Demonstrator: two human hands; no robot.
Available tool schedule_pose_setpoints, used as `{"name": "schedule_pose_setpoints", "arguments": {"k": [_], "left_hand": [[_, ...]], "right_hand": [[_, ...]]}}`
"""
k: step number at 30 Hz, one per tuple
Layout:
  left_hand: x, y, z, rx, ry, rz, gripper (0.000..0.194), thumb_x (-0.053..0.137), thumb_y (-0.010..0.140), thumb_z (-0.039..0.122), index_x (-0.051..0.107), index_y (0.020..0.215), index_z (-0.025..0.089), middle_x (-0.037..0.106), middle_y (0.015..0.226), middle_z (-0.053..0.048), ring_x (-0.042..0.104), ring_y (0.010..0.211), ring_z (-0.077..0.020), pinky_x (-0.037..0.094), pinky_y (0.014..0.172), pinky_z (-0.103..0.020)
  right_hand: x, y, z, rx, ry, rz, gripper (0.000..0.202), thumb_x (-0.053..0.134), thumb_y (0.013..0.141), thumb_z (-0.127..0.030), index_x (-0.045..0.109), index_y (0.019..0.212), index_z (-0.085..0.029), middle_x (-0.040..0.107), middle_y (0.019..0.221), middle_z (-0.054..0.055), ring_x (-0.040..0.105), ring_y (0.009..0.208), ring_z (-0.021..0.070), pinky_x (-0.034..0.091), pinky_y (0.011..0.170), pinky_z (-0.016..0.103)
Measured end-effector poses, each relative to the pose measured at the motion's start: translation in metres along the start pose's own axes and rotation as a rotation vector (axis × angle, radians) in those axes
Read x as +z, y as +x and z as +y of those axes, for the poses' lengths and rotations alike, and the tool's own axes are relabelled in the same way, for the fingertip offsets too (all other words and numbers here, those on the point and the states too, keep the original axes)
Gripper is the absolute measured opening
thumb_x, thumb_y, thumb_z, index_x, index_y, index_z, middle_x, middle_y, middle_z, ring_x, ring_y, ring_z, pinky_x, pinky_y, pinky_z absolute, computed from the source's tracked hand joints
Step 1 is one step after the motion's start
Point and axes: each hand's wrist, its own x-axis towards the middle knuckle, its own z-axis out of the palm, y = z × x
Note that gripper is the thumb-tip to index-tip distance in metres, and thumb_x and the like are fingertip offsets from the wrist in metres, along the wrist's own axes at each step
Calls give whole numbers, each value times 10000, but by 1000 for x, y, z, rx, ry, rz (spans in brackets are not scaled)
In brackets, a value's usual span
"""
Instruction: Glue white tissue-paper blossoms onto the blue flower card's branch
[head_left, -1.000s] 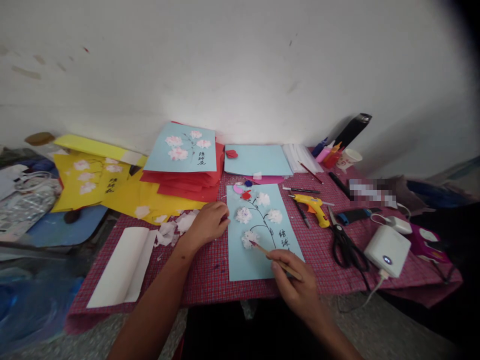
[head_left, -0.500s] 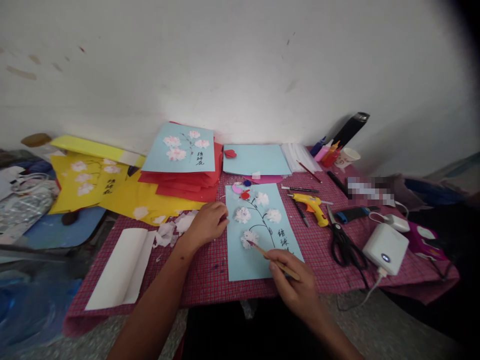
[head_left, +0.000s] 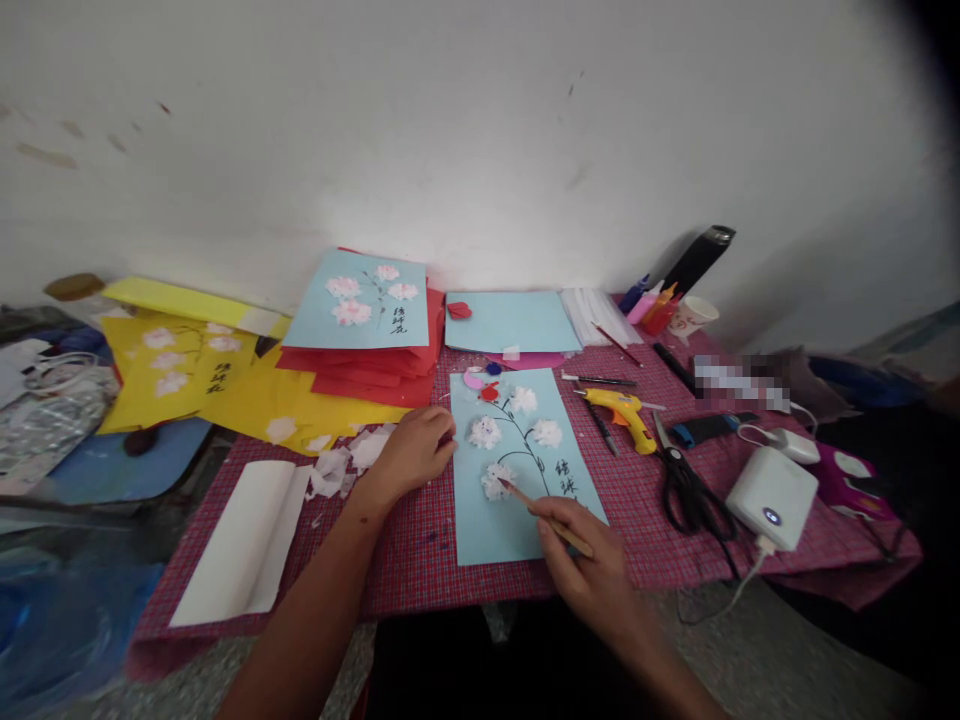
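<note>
My right hand (head_left: 581,560) grips a thin wooden brush (head_left: 551,517), its tip at the lowest white paper flower (head_left: 496,481) on a light blue sheet (head_left: 480,535). Black stems, black writing and several white flowers show on this sheet. My left hand (head_left: 420,445) rests at the sheet's left edge with its fingers curled in; whether it holds anything is hidden. Crumpled white paper pieces (head_left: 330,472) lie just left of it. Small lids with red (head_left: 490,392), pink and dark blue paint sit at the sheet's top edge.
A finished-looking blue flower picture (head_left: 319,320) tops a red paper stack. Yellow sheets (head_left: 300,400) and folded white paper (head_left: 236,540) lie left. A yellow glue gun (head_left: 626,415), black scissors (head_left: 690,490), a white power bank (head_left: 772,498), bottles and a paper cup (head_left: 691,316) stand or lie right.
The brush and my right hand have shifted very slightly; the brush tip is still at the lowest flower. My left hand stays in about the same place.
</note>
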Motion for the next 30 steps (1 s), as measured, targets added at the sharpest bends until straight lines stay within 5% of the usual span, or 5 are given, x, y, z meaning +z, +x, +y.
{"name": "schedule_pose_setpoints", "arguments": {"k": [30], "left_hand": [[-1, 0, 1, 1, -7, 5, 41, 584, 887, 210, 562, 853, 215, 652, 985, -54, 607, 951, -234, 473, 875, -375]], "right_hand": [[-7, 0, -11, -48, -33, 16, 191, 584, 930, -148, 695, 1056, -239, 743, 927, 44, 723, 805, 194, 584, 706, 295]]}}
